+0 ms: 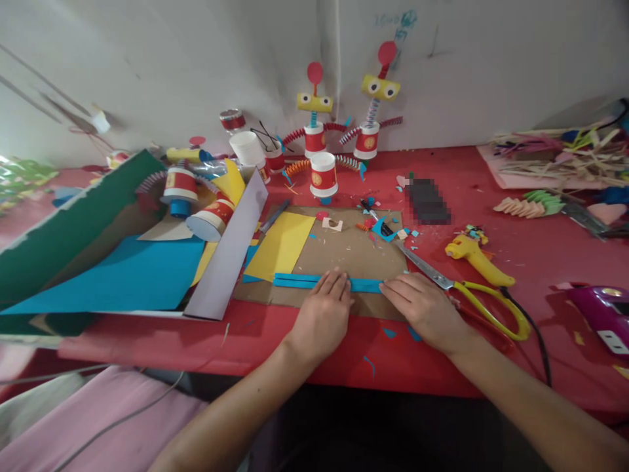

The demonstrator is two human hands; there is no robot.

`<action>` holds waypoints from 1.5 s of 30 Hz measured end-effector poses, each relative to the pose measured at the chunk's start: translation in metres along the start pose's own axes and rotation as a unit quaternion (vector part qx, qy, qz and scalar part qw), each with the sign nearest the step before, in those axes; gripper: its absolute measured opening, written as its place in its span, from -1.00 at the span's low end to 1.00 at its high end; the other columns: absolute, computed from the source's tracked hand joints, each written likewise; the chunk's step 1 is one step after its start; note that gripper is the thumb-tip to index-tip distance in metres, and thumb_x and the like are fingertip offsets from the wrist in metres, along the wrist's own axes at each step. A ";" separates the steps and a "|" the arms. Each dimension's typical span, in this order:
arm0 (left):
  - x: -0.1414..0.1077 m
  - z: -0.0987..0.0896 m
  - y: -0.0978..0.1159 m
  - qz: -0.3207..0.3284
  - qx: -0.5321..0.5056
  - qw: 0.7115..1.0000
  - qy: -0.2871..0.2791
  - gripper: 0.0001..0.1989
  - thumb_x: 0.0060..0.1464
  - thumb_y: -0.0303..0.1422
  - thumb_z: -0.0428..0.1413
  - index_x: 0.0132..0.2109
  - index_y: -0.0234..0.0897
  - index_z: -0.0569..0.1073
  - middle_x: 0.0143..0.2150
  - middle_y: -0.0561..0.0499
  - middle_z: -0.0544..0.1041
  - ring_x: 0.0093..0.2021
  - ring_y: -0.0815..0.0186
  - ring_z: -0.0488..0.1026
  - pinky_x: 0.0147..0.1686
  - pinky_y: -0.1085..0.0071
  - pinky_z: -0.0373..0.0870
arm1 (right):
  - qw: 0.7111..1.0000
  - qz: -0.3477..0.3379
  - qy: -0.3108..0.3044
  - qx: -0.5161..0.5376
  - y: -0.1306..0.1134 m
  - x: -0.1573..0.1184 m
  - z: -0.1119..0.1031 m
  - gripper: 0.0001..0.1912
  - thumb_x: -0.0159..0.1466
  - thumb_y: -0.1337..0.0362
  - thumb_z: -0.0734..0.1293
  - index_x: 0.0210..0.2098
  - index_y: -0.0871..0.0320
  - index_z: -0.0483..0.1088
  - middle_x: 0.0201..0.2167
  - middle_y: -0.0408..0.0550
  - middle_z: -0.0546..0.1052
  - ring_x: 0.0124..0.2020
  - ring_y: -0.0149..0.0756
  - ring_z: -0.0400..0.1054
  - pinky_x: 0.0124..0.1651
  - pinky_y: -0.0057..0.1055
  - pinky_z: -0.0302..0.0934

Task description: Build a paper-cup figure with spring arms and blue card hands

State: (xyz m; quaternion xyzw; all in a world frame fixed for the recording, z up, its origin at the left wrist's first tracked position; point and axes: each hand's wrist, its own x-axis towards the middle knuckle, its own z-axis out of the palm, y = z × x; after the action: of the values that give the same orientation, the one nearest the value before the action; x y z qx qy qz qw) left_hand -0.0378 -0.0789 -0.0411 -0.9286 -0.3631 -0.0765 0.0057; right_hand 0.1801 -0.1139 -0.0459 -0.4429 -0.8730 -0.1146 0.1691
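Observation:
Two blue paper strips (295,280) lie side by side across the brown cardboard sheet (354,252), with a narrow gap visible at their left part. My left hand (327,308) rests on the middle of the strips, its fingers lying flat over them. At the right end of the strips is my right hand (425,308), fingers stretched out and touching the paper; its thumb is hidden. Behind the strips' left end sits a yellow paper sheet (282,242). Yellow-handled scissors (472,298) lie beside my right hand, blades pointing away to the left.
A yellow glue gun (479,259) lies to the right. Paper-cup robot figures (323,176) stand at the back. On the left, a green-walled box (83,203) holds blue card (122,272) and cup figures. A purple device (602,314) sits far right. Paper scraps are scattered about.

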 end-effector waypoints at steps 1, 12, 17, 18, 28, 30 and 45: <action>0.003 0.001 0.000 0.012 0.001 1.000 -0.004 -0.62 0.24 -0.51 -0.12 0.12 -0.48 0.40 0.22 -0.24 0.39 0.27 0.12 0.27 0.23 0.21 0.26 | 1.000 0.004 -0.007 0.000 0.000 0.000 -0.001 -0.68 0.36 0.47 0.12 -0.16 0.32 0.51 -0.31 0.11 0.58 -0.23 -0.16 0.38 -0.15 -0.21 0.30; 0.006 0.008 0.002 0.033 -0.038 0.998 -0.031 -0.43 0.16 -0.62 -0.16 0.29 -0.24 0.23 0.33 -0.07 0.26 0.34 0.21 0.16 0.28 0.15 0.18 | 0.989 0.121 -0.043 -0.076 -0.003 -0.014 -0.007 -0.71 0.29 0.45 0.24 -0.08 0.15 0.53 -0.08 0.06 0.56 -0.07 -0.02 0.28 -0.12 -0.13 0.19; 0.008 0.006 0.008 0.019 -0.012 0.999 -0.040 -0.43 0.18 -0.60 -0.15 0.29 -0.15 0.24 0.32 -0.04 0.26 0.31 0.14 0.20 0.25 0.10 0.23 | 0.977 0.183 -0.055 -0.099 -0.014 -0.015 -0.015 -0.69 0.23 0.43 0.29 -0.05 0.14 0.51 -0.02 0.09 0.52 -0.02 0.05 0.23 -0.11 -0.08 0.15; 0.008 0.006 0.010 0.012 -0.009 0.999 -0.039 -0.43 0.18 -0.61 -0.14 0.28 -0.14 0.24 0.32 -0.03 0.26 0.31 0.13 0.20 0.24 0.09 0.24 | 0.974 0.205 -0.040 -0.090 -0.015 -0.017 -0.016 -0.70 0.23 0.43 0.28 -0.07 0.17 0.50 -0.04 0.09 0.53 -0.02 0.04 0.23 -0.09 -0.08 0.15; 0.010 0.005 0.019 -0.003 -0.046 0.998 -0.035 -0.43 0.18 -0.64 -0.24 0.28 -0.27 0.23 0.32 -0.05 0.26 0.31 0.20 0.20 0.28 0.00 0.13 | 0.952 0.304 0.013 0.034 -0.017 -0.008 -0.005 -0.86 0.31 0.29 0.28 -0.24 0.16 0.48 -0.20 0.01 0.54 -0.15 -0.10 0.24 -0.06 -0.18 0.15; 0.010 0.005 0.021 -0.014 -0.060 0.998 -0.028 -0.46 0.20 -0.61 -0.23 0.27 -0.27 0.25 0.31 -0.06 0.27 0.31 0.20 0.22 0.28 0.00 0.11 | 0.956 0.292 -0.002 0.040 -0.015 -0.006 -0.004 -0.87 0.30 0.31 0.28 -0.25 0.15 0.49 -0.20 -0.01 0.54 -0.15 -0.10 0.22 -0.05 -0.19 0.14; 0.009 0.009 0.034 -0.071 -0.108 0.991 0.034 -0.54 0.26 -0.39 -0.13 0.27 -0.28 0.24 0.29 -0.03 0.30 0.29 0.19 0.24 0.31 0.04 0.05 | 0.975 0.223 -0.016 0.018 -0.023 -0.011 -0.003 -0.79 0.31 0.39 0.26 -0.13 0.21 0.51 -0.11 -0.02 0.56 -0.05 -0.05 0.26 -0.03 -0.16 0.16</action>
State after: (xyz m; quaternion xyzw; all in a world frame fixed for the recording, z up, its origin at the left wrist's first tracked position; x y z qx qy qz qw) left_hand -0.0069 -0.0976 -0.0473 -0.8926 -0.4171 -0.1467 -0.0883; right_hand 0.1678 -0.1364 -0.0487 -0.6251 -0.7568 -0.0509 0.1840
